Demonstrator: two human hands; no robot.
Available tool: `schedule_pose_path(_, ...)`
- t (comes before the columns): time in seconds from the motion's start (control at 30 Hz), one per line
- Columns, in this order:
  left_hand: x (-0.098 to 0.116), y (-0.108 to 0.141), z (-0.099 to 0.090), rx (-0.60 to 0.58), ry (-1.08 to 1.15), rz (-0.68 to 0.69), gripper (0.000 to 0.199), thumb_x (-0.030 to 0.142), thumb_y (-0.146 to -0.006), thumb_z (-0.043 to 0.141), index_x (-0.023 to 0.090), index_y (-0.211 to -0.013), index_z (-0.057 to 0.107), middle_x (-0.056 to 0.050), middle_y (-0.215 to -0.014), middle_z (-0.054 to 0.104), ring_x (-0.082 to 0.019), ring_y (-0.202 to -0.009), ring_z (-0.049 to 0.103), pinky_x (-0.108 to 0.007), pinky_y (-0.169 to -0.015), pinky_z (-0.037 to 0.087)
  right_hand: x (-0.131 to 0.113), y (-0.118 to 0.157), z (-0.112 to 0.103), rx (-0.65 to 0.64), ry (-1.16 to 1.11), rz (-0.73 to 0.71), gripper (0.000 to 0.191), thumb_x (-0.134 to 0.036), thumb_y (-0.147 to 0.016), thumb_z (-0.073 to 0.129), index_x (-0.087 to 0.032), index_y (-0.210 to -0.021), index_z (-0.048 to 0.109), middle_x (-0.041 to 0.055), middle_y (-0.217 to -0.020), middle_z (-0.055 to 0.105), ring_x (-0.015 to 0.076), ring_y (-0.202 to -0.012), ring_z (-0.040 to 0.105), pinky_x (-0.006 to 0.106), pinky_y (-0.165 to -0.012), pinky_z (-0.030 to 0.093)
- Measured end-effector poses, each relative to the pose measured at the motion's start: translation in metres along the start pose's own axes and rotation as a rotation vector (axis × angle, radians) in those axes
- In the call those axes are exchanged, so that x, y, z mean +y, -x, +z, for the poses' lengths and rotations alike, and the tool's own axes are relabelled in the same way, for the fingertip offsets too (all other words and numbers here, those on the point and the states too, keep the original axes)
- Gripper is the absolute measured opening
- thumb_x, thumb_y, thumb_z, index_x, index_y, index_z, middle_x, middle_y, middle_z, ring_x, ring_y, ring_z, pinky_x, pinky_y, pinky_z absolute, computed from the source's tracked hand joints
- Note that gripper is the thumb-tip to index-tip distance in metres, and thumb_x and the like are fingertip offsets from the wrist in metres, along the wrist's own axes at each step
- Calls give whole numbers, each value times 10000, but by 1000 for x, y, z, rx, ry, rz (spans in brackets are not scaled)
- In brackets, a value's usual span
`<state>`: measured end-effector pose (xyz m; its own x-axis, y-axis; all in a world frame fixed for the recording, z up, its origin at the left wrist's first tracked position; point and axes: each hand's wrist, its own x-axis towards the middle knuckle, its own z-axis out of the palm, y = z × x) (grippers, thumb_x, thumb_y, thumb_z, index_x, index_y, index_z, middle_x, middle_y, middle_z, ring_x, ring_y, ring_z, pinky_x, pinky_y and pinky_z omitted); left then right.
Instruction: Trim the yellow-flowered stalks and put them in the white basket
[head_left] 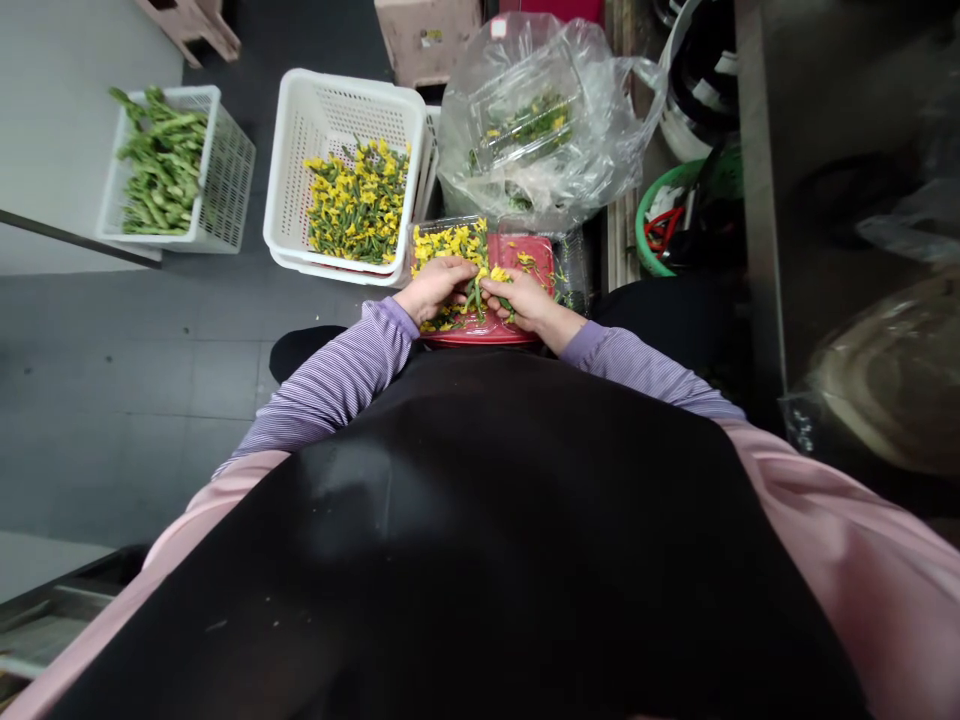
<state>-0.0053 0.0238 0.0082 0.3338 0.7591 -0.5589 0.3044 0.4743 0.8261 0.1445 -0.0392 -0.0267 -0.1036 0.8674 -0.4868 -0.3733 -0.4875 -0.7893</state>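
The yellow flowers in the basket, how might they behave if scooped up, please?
The flowers are probably light, being small. They may bruise easily, looking thin-petalled, and could tumble apart, since they lie loosely heaped in the basket.

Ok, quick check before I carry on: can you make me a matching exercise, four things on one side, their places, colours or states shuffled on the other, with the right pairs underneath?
Things:
1. Right hand
2. Thick green stalks
3. Plastic bag of greens
4. Tray

Places, colours or states:
A. See-through and colourless
B. Red, close in front of the black apron
C. Pinching yellow flowers
D. Piled in the leftmost white basket

Right pairs: 1-C, 2-D, 3-A, 4-B
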Motion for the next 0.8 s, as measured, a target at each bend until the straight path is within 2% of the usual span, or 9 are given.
schedule_pose_path(0.1,-6,7,11,-20,100,-24,201,231,-929,700,168,-780,582,24,-615,602,-80,-526,549,-207,-576,443,-3,4,4,9,-18,29,221,-133,-968,696,-161,-788,569,-38,-616,619,33,-438,456,138,-373,299)
schedule_pose_path(0.2,-10,13,16,-42,140,8,212,180,-932,703,165,-778,558,17,-625,624,-77,-557,576,-202,-611,460,-3,6,4,40,-22,40,230,-102,-983,657,-155,-776,572,-28,-619,629,32,-450,471,131,-383,313)
schedule_pose_path(0.3,-10,19,14,-75,167,-25,191,86,-900,708,157,-801,560,12,-667,662,-59,-561,585,-186,-606,459,-2,6,2,48,-30,37,223,-124,-964,695,-156,-779,576,-23,-639,637,33,-459,471,133,-379,307)
schedule_pose_path(0.43,-8,23,8,-73,208,-98,140,46,-903,671,144,-847,589,-12,-717,703,-60,-547,602,-190,-576,475,1,3,-1,51,-10,-17,277,-216,-888,814,-175,-782,562,-26,-655,637,38,-458,455,150,-370,303)
schedule_pose_path(0.53,-8,23,10,-41,229,-118,129,21,-937,607,134,-875,592,-27,-719,705,-72,-568,640,-204,-624,527,4,2,-3,46,25,-30,282,-244,-853,847,-183,-818,574,-29,-641,640,48,-452,458,156,-369,313)
schedule_pose_path(0.67,-11,22,20,74,266,-140,153,11,-987,502,142,-939,565,-17,-714,696,-85,-577,668,-252,-718,595,6,6,0,32,79,-11,237,-171,-842,831,-183,-889,599,-42,-598,629,48,-427,453,149,-370,317)
schedule_pose_path(0.8,-17,20,28,102,253,-150,102,55,-994,544,153,-964,547,-1,-714,672,-104,-604,691,-259,-710,606,7,10,3,67,127,-25,223,-112,-860,785,-183,-849,575,-49,-560,606,35,-397,419,142,-358,289)
